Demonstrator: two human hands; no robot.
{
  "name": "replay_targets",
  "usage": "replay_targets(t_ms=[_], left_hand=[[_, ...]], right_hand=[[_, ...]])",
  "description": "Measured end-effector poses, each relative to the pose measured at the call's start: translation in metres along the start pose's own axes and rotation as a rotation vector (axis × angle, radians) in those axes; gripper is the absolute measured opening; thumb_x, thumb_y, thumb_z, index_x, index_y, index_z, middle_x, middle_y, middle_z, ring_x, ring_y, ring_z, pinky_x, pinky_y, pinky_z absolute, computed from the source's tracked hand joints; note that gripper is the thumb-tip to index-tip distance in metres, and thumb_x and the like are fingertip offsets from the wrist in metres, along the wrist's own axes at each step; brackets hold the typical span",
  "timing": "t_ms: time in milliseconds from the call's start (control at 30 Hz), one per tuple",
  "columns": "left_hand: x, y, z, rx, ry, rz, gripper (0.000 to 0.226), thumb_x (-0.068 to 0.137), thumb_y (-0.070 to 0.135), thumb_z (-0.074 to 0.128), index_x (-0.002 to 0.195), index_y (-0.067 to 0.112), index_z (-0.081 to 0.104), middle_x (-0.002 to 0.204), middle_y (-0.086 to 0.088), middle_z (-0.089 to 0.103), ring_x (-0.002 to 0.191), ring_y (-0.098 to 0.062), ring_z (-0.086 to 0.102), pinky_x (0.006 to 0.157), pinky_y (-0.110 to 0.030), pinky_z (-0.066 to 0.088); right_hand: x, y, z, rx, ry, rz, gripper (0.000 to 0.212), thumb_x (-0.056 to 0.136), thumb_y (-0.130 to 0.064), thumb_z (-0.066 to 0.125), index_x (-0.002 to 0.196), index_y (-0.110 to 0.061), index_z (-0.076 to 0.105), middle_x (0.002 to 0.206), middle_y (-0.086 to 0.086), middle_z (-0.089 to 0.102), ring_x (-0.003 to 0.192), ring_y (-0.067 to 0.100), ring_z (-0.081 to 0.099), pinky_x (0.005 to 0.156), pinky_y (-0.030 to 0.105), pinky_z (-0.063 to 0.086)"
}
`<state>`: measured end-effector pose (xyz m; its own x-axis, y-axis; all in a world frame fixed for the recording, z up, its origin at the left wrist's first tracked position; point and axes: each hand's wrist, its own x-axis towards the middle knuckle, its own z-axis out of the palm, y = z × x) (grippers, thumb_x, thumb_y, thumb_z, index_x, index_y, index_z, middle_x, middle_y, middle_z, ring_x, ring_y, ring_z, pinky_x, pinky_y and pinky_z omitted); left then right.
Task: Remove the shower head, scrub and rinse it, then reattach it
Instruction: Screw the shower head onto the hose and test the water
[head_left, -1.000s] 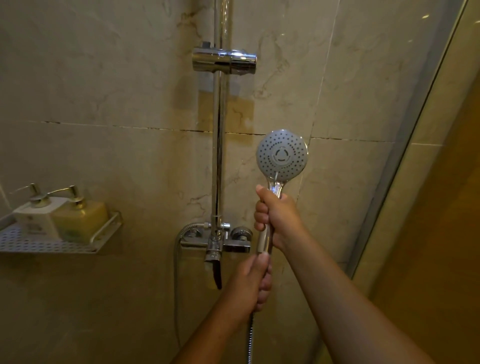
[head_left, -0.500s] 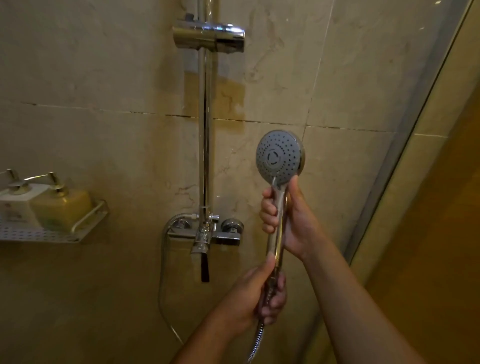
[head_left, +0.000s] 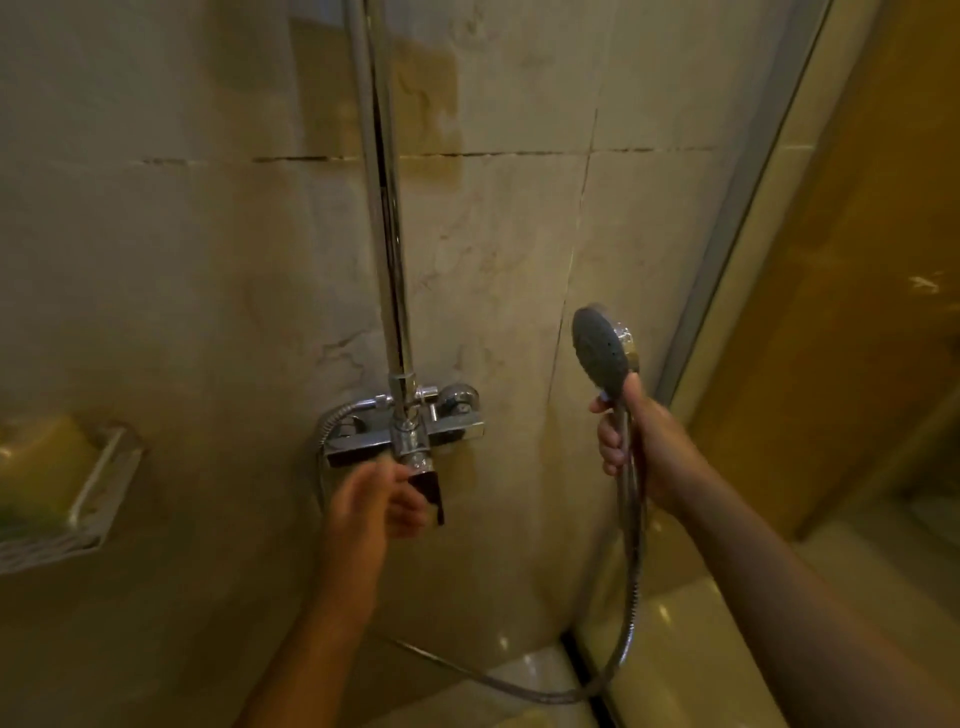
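Gripping the handle just under the round face, the right hand (head_left: 636, 441) holds the shower head (head_left: 602, 345) upright, off to the right of the mixer (head_left: 410, 431) and near the glass door's frame (head_left: 727, 270). The fingers (head_left: 610, 447) wrap the handle from the left, with the thumb up toward the face. The head's long axis runs close to vertical, handle down and face on top. The grey spray face is turned toward the left, so it shows nearly edge-on as a narrow oval, its chrome back toward the glass. The hose (head_left: 631, 561) drops from the bottom of the handle, hangs below the right hand, loops low over the floor and curves back toward the left.

The left hand (head_left: 374, 501) is well apart from the shower head, reaching forward to the dark lever (head_left: 428, 491) under the mixer. Its fingers are curled at the lever's left side, touching or nearly so; blur hides whether they actually clasp it. The left forearm rises from the bottom of the view, angled up and slightly right. The right forearm comes in from the lower right corner, angled up and left, wrist about straight.

A chrome riser (head_left: 387, 208) climbs the tiled wall (head_left: 182, 260) above the mixer. A shelf (head_left: 88, 499) is fixed to the wall at far left.
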<state>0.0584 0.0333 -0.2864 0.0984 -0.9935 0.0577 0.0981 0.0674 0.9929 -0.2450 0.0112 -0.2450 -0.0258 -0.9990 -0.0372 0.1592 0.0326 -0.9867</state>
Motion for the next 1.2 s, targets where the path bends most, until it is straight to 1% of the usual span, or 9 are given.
replay_targets(t_ms=[67, 167, 333, 433, 633, 767, 867, 1033, 1200], left_hand=[[0.007, -0.007, -0.017, 0.031, 0.111, 0.012, 0.028, 0.099, 0.04, 0.047, 0.09, 0.017, 0.061, 0.074, -0.004, 0.067, 0.067, -0.02, 0.066, 0.064, -0.038, 0.057], [0.021, -0.022, -0.024, 0.072, 0.105, -0.099, 0.027, 0.093, 0.046, 0.056, 0.098, 0.02, 0.057, 0.094, -0.005, 0.064, 0.094, -0.032, 0.064, 0.088, -0.054, 0.052], [0.038, -0.037, -0.005, 0.014, -0.143, -0.279, 0.086, 0.067, 0.075, 0.064, 0.131, 0.019, 0.051, 0.129, -0.007, 0.061, 0.118, -0.03, 0.058, 0.106, -0.054, 0.043], [0.042, -0.05, 0.002, 0.006, -0.209, -0.257, 0.093, 0.065, 0.084, 0.06, 0.136, 0.026, 0.046, 0.133, -0.013, 0.06, 0.119, -0.034, 0.06, 0.103, -0.059, 0.045], [0.043, -0.059, 0.007, 0.101, -0.191, -0.241, 0.096, 0.058, 0.097, 0.045, 0.125, 0.028, 0.05, 0.115, -0.015, 0.071, 0.106, -0.034, 0.067, 0.096, -0.052, 0.049], [0.039, -0.042, 0.01, 0.062, -0.176, -0.257, 0.077, 0.072, 0.082, 0.048, 0.123, 0.024, 0.048, 0.099, -0.019, 0.076, 0.1, -0.037, 0.07, 0.099, -0.058, 0.047], [0.04, -0.035, 0.009, 0.049, -0.201, -0.258, 0.08, 0.079, 0.075, 0.045, 0.13, 0.014, 0.048, 0.11, -0.024, 0.071, 0.104, -0.042, 0.067, 0.099, -0.06, 0.048], [0.044, -0.031, 0.007, 0.047, -0.261, -0.279, 0.064, 0.084, 0.067, 0.046, 0.121, 0.015, 0.051, 0.095, -0.018, 0.077, 0.084, -0.032, 0.076, 0.068, -0.039, 0.062], [0.042, -0.03, 0.007, -0.001, -0.27, -0.299, 0.076, 0.085, 0.063, 0.048, 0.138, 0.009, 0.043, 0.106, -0.023, 0.073, 0.093, -0.037, 0.073, 0.085, -0.048, 0.055]], right_hand=[[-0.011, 0.007, -0.006, -0.091, 0.095, -0.014, 0.074, 0.076, -0.078, 0.06, 0.108, -0.011, 0.064, 0.066, 0.0, 0.054, 0.055, 0.017, 0.052, 0.054, 0.03, 0.048], [-0.029, 0.01, -0.017, -0.219, 0.225, -0.021, 0.075, 0.067, -0.083, 0.063, 0.105, -0.019, 0.07, 0.07, 0.003, 0.062, 0.065, 0.022, 0.061, 0.064, 0.035, 0.054], [-0.055, 0.007, -0.045, -0.323, 0.363, 0.007, 0.067, 0.082, -0.068, 0.058, 0.115, -0.009, 0.064, 0.074, 0.004, 0.064, 0.073, 0.026, 0.063, 0.071, 0.04, 0.053], [-0.066, 0.006, -0.068, -0.335, 0.433, 0.046, 0.054, 0.095, -0.058, 0.049, 0.117, -0.01, 0.06, 0.083, 0.007, 0.062, 0.077, 0.024, 0.062, 0.078, 0.042, 0.053], [-0.072, 0.008, -0.101, -0.368, 0.569, 0.04, 0.04, 0.094, -0.056, 0.054, 0.11, -0.02, 0.059, 0.087, 0.005, 0.057, 0.083, 0.025, 0.057, 0.083, 0.043, 0.052], [-0.072, 0.012, -0.117, -0.405, 0.6, 0.039, 0.036, 0.094, -0.053, 0.057, 0.106, -0.019, 0.058, 0.088, 0.005, 0.056, 0.083, 0.024, 0.056, 0.078, 0.038, 0.051], [-0.073, 0.019, -0.127, -0.415, 0.606, 0.035, 0.037, 0.093, -0.052, 0.058, 0.104, -0.018, 0.057, 0.089, 0.006, 0.057, 0.083, 0.025, 0.058, 0.077, 0.038, 0.051], [-0.067, 0.023, -0.135, -0.43, 0.614, 0.008, 0.036, 0.092, -0.054, 0.059, 0.102, -0.019, 0.057, 0.093, 0.007, 0.06, 0.087, 0.025, 0.061, 0.079, 0.04, 0.053], [-0.062, 0.019, -0.136, -0.448, 0.599, -0.036, 0.035, 0.094, -0.046, 0.061, 0.1, -0.012, 0.055, 0.091, 0.004, 0.058, 0.085, 0.023, 0.058, 0.077, 0.036, 0.051]])
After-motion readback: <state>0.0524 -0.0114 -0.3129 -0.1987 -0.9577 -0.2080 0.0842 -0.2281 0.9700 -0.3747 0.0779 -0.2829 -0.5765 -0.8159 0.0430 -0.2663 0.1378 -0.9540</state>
